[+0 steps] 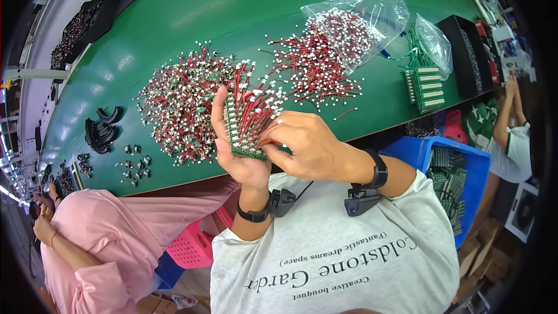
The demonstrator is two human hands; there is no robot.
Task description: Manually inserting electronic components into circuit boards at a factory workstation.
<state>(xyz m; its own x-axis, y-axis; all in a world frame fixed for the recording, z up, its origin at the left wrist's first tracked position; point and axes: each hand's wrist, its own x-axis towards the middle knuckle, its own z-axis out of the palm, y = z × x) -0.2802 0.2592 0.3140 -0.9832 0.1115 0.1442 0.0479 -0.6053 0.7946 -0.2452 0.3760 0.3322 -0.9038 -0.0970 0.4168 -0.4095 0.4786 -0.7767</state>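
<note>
A long green counter [174, 11] fills the upper part of the view, its edges bowed by the wide lens. At its near edge on the left sits a co-worker in pink clothing [110, 238], hands together, while a blue bin [476, 192] holding green circuit boards [444, 197] stands below the counter on the right. Left of centre on the counter lies a broad heap of red leads with white connectors [180, 104], with bits of green mixed in. A clear plastic bag [378, 0] lies toward the far side, partly over a second, looser pile of red leads [308, 64], and a black box [465, 52] stands near the right end.

Over the near side of the counter, between the worker's two hands, is a green board strip [249, 150] lined with white connectors and bristling with red wires [251, 110]. The left hand [241, 166], partly curled, supports the strip from its left side and lower end; the right hand [311, 142] has thumb and forefinger drawn together on red wires at the strip's lower right.

A stack of similar green boards [429, 90] sits beside the black box. Curved black parts [100, 134] lie at left, small black components [136, 168] are scattered nearer the edge, and a single red lead [346, 114] rests apart, right of the hands.
</note>
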